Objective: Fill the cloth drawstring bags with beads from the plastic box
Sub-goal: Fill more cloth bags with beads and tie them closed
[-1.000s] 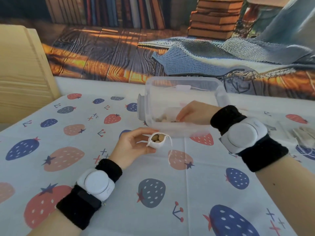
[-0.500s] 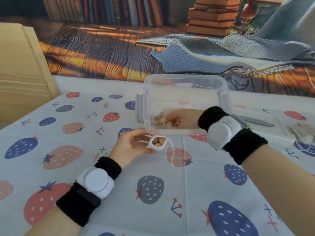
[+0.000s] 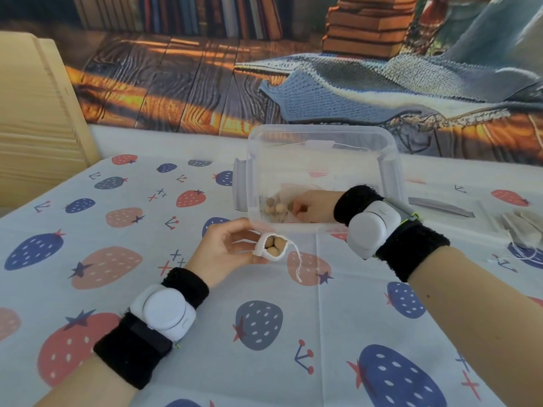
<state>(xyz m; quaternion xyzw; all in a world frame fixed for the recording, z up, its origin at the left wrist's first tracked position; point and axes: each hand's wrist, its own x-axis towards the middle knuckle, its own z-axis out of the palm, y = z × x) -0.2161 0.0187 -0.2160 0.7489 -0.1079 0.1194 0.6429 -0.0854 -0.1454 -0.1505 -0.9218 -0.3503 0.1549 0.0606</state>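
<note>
Two hands: split jobs, makes sense.
Left hand [image 3: 226,248]: pinches the bag [image 3: 271,248] mouth-up mid-frame, beads showing.
Right hand [image 3: 313,206]: fingers curled among beads [image 3: 274,208] inside the plastic box [image 3: 320,133]; can't tell if pinching.

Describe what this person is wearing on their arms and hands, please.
Both hands, the left hand and the right hand, are bare, without gloves or sleeves. Each wrist carries a black fabric band holding a rounded white plastic device. The right one also shows a grey strap with a small green tip.
</note>
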